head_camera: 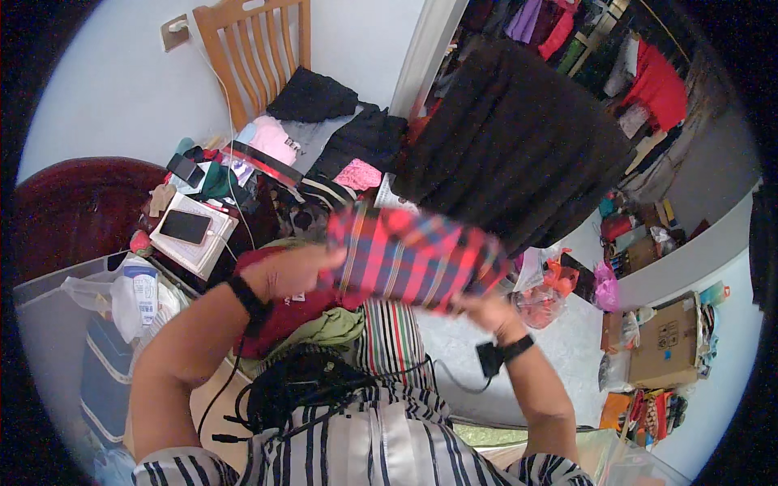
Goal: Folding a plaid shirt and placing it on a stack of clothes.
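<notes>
Between my two hands hangs a red and blue plaid cloth garment, blurred by motion and apparently folded into a bundle. My left hand grips its left end, the thumb on the near face. At the lower right edge, my right hand has hold of it too. Beneath the plaid cloth, a dark red garment and a light green garment lie near my lap, beside striped fabric over my leg. Each wrist wears a black strap with a cable.
A wooden chair holds several folded clothes. Left stands a dark red surface with a smartphone on a notebook. A large black cloth hangs before the open wardrobe. Plastic bags and a cardboard box are on the right.
</notes>
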Motion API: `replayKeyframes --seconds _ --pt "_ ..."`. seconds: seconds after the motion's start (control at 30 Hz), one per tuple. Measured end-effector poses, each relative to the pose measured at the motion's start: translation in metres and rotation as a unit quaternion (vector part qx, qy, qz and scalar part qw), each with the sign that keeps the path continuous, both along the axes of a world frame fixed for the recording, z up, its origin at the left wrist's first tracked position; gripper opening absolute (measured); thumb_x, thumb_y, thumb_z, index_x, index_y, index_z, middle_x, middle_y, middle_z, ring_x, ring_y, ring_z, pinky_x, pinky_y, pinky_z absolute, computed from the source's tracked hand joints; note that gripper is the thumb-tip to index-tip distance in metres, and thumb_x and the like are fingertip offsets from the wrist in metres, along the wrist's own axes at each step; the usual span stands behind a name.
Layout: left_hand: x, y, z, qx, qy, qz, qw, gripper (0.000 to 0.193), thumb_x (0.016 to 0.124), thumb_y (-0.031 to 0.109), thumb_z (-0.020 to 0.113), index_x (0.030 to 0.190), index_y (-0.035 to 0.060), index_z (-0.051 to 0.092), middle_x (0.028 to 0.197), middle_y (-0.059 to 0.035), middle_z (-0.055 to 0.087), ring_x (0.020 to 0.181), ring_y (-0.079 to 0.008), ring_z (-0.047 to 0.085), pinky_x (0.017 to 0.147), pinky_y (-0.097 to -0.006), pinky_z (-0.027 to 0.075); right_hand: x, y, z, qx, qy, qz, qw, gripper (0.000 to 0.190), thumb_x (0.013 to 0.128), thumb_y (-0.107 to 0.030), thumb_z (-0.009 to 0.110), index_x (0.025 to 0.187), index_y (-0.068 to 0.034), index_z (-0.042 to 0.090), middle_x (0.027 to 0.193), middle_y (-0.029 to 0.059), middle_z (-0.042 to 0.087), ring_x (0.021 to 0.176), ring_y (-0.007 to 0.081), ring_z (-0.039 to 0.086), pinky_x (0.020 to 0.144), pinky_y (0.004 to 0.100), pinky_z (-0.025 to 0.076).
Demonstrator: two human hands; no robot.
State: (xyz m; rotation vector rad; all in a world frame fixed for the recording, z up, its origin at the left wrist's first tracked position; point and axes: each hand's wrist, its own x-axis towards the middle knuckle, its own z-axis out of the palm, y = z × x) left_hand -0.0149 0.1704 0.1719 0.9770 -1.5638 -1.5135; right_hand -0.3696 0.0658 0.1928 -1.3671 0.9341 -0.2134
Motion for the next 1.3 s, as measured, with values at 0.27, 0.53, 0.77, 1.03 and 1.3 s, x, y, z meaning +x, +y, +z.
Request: replayKeyframes --seconds 0.27,0.53,0.77,1.03,1.3 --pt "-0.007 0.037 -0.041 0.248 -0.158 -0.055 0.954 0.051 0.096 0.044 0.048 0.126 0.0038 0.054 0.122 -0.0100 0.060 0.111 -0.0213 0.054 0.099 -0.0342 0.038 -0.017 0.057 -0.099 0.189 -0.142 -0.019 0.971 0.044 0.084 -0.022 0.071 0.122 -0.006 0.057 0.120 0.0018 0.061 0.112 0.0145 0.054 0.102 0.0329 0.037" --pt "-0.028 0.017 -0.026 0.165 -0.102 0.142 0.971 0.045 0.090 0.035 0.060 0.119 0.0005 0.057 0.110 -0.0050 0.064 0.095 -0.0141 0.059 0.090 -0.0310 0.045 0.013 0.044 -0.078 0.025 -0.070 -0.117 0.990 0.041 0.090 -0.028 0.063 0.121 -0.003 0.055 0.112 0.0058 0.063 0.100 0.0152 0.060 0.089 0.0325 0.048" --pt "-0.036 -0.027 -0.099 0.197 0.005 0.248 0.948 0.036 0.096 0.031 0.050 0.115 0.0007 0.056 0.107 -0.0051 0.064 0.096 -0.0129 0.059 0.086 -0.0314 0.046 0.031 0.017 -0.108 0.152 -0.133 -0.187 0.961 0.041 0.093 -0.025 0.059 0.124 0.000 0.050 0.117 0.0107 0.061 0.103 0.0205 0.060 0.091 0.0380 0.050" --pt "-0.039 -0.034 -0.060 0.222 -0.076 0.248 0.940 0.043 0.099 0.038 0.041 0.125 0.0055 0.052 0.114 -0.0065 0.061 0.100 -0.0162 0.057 0.090 -0.0327 0.044 0.033 -0.006 -0.103 0.163 -0.167 -0.187 0.954 0.044 0.091 -0.021 0.061 0.126 0.001 0.046 0.119 0.0112 0.060 0.103 0.0213 0.062 0.088 0.0369 0.053" --pt "-0.028 -0.024 -0.076 0.298 0.123 0.147 0.935 0.055 0.091 0.032 0.061 0.136 0.0067 0.042 0.131 -0.0072 0.052 0.116 -0.0193 0.050 0.098 -0.0363 0.038 0.013 0.004 -0.097 0.163 -0.173 -0.092 0.967 0.077 0.076 0.002 0.069 0.141 -0.004 0.028 0.128 0.0104 0.053 0.110 0.0219 0.058 0.090 0.0364 0.050"
